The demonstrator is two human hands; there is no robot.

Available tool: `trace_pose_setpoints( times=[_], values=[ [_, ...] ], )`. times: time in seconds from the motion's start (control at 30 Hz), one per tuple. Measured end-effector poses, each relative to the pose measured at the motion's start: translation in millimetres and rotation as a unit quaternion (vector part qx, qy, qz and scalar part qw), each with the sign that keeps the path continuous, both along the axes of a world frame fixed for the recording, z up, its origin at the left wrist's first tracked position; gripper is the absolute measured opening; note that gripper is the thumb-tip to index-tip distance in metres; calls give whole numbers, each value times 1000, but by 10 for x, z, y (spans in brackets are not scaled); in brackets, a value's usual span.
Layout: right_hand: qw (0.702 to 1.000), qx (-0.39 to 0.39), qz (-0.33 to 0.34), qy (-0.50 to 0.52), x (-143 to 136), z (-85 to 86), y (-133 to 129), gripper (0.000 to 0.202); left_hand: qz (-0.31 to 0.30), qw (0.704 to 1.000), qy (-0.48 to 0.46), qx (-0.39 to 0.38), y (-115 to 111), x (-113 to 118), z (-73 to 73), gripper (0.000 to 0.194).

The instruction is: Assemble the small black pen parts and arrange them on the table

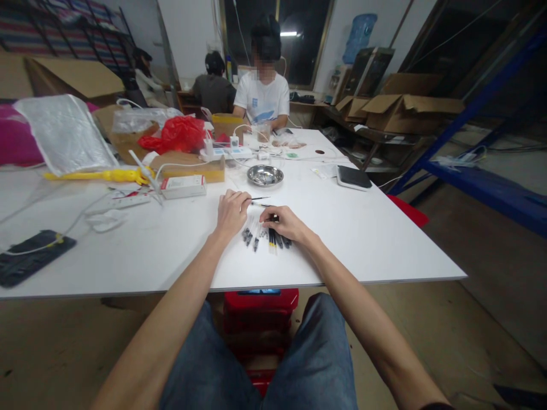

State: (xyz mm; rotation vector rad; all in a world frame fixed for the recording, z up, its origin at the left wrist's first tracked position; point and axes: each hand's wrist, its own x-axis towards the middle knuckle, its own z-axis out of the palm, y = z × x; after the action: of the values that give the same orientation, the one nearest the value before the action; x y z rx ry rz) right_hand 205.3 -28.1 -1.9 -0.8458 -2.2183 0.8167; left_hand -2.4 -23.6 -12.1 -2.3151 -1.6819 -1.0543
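Observation:
My left hand (233,213) is closed on a thin dark pen refill (261,198), whose pointed end sticks out to the right. Just below that lies a second slim stick (261,204), and I cannot tell which hand bears it. Close by, my right hand (287,222) has its fingers bent and pinched low over the pen parts; what sits in them is hidden. Under and between the hands lie several clear pen barrels (255,230) with black ends. Black refills with yellow ends (272,242) lie partly beneath my right hand. A shiny metal dish (265,176) stands beyond my hands.
At left are a small white-red box (183,186), a yellow hand-shaped stick (106,175), a black tray-like object (34,256) and cables. A dark flat case (354,177) lies at right. A person (262,97) sits across the table (384,250). A blue metal frame (482,193) stands right.

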Motion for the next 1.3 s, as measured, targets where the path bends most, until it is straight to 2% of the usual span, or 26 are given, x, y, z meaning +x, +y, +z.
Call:
trace_pose_setpoints(
  times=[0.1,0.3,0.47,0.53,0.6,0.67,0.73,0.83,0.93,1.03,1.1,1.13,1.2,1.3],
  values=[
    [1000,3,-3,-27,6,-20,16,6,-2,1000,-3,-1,4,6,-4,26],
    [996,79,-19,-43,1,-53,64,7,0,1000,-4,-3,6,11,-15,23],
    [994,79,-22,-75,32,-9,64,9,6,1000,9,-18,-4,10,-17,21],
    [990,87,-69,-85,90,24,71,15,8,1000,13,-13,-4,13,-22,21],
    [979,82,-154,-103,163,45,68,21,5,1000,10,-11,-6,22,-26,21],
    [959,58,-237,-142,224,53,34,24,-3,1000,-5,-18,-13,40,-27,22],
    [937,34,-289,-191,254,57,-42,23,-9,999,-27,-29,-29,63,-25,22],
    [915,33,-320,-244,246,78,-186,22,-14,998,-50,-30,-59,96,-22,23],
    [910,47,-323,-257,240,116,-237,20,-22,998,-61,-22,-76,114,-28,22],
    [939,31,-302,-160,237,138,-117,24,-41,998,-49,-9,-75,119,-42,22],
    [972,-25,-235,-12,192,134,21,31,-56,998,-30,5,-69,119,-50,23],
    [977,-70,-191,71,150,129,88,37,-61,998,-21,11,-65,119,-52,23],
    [959,-150,-123,205,40,122,199,46,-62,998,-14,18,-61,118,-52,23],
    [935,-185,-92,289,-95,129,299,47,-43,999,-14,13,-65,116,-40,23]
  ],
)
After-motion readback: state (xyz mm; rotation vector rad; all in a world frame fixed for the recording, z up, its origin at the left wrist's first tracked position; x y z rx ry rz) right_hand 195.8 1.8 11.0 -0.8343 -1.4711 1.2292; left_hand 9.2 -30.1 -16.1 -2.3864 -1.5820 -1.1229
